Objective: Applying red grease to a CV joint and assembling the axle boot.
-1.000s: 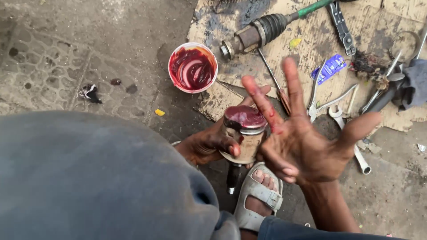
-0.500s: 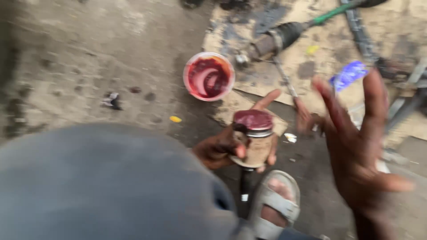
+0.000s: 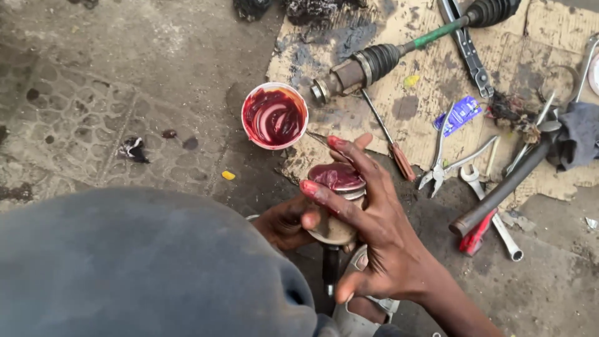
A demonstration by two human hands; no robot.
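A: Where does the metal joint cup (image 3: 336, 206) sit?

B: Just below the round tub of red grease (image 3: 274, 117), upright, its open top packed with the same red grease. The left hand (image 3: 288, 222) is clamped around its lower body from the tub's side, fingers closed on it.

A: And the right hand (image 3: 368, 228)?

B: It lies against the cup's other side, fingers spread and not gripping. Its fingertips (image 3: 310, 188) are smeared red; one rests at the cup's rim, another reaches past the rim toward the tub.

A: What surrounds the tub?

B: The tub stands on the concrete floor (image 3: 125, 81) at the edge of a stained cardboard sheet (image 3: 405, 75). To the right of the tub, and a little above, a drive shaft with a black rubber boot (image 3: 374, 62) lies on the cardboard, its green rod running off to the upper right. A screwdriver with a brown handle (image 3: 387, 137) lies right of the tub, and pliers (image 3: 446, 156) further right again. A blue sachet (image 3: 458, 114) sits beyond them.

A: Below the cup?

B: A foot in a grey sandal (image 3: 365, 312), partly hidden by the right hand.
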